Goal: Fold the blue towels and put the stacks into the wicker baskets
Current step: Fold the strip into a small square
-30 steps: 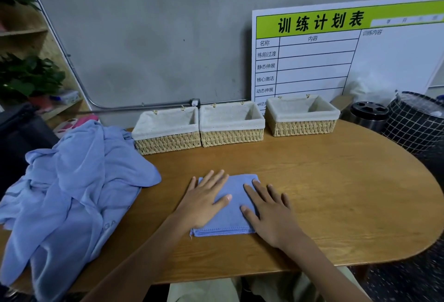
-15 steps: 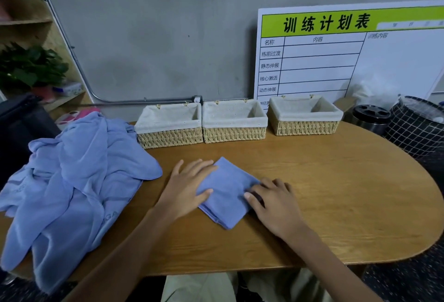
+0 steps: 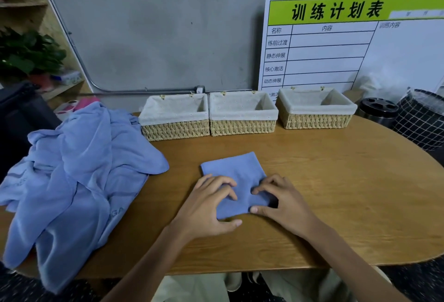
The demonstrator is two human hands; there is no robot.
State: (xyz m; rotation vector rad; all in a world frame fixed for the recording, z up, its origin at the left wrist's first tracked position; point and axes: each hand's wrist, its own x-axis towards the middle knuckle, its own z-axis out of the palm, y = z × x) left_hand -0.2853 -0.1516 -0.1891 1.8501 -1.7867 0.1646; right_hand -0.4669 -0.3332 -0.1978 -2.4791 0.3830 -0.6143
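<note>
Here, a small folded blue terry towel (image 3: 236,176) lies flat at the centre of the oval wooden worktop (image 3: 336,181), placed within easy reach so both hands can work it. The left hand (image 3: 206,208) curls over the towel's 8 o'clock corner, fingers bent on top and thumb at the near edge, pinching the cloth. The right hand (image 3: 280,202) mirrors it at the 4 o'clock corner, likewise half-closed on the fabric; this grip probably prepares a further fold or a lift. At 9 o'clock, a heap of unfolded blue towels (image 3: 72,176) drapes over the worktop edge, awaiting folding. At 12 o'clock, three cloth-lined wicker baskets (image 3: 242,114) stand in a row against the wall, with no towel visible in them.
</note>
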